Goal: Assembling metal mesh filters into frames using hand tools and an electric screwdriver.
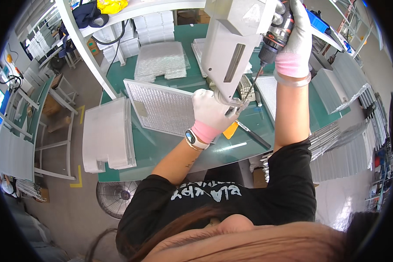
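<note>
A long light-grey housing point(231, 46) with a slot in its side slants down over the green table. My left hand point(212, 108), in a white glove with a pink cuff, is closed round its narrow lower end. My right hand point(299, 46), gloved alike, grips a power drill point(278, 37) by its body, partly hidden behind the glove. Its long thin bit point(252, 87) points down at the housing's lower end, close to my left fingertips. Whether the tip touches a screw there is too small to tell. Behind my left wrist, a silvery framed panel point(159, 105) leans at a slant.
On the green table point(155, 163) lie a yellow-bladed tool point(230, 130), a black-handled tool point(260, 139) and a small screwdriver point(258, 99). Stacks of pale sheets point(107, 135) stand at the left, with bubble-textured sheets point(161, 61) farther back. A floor fan point(118, 196) is below the near edge.
</note>
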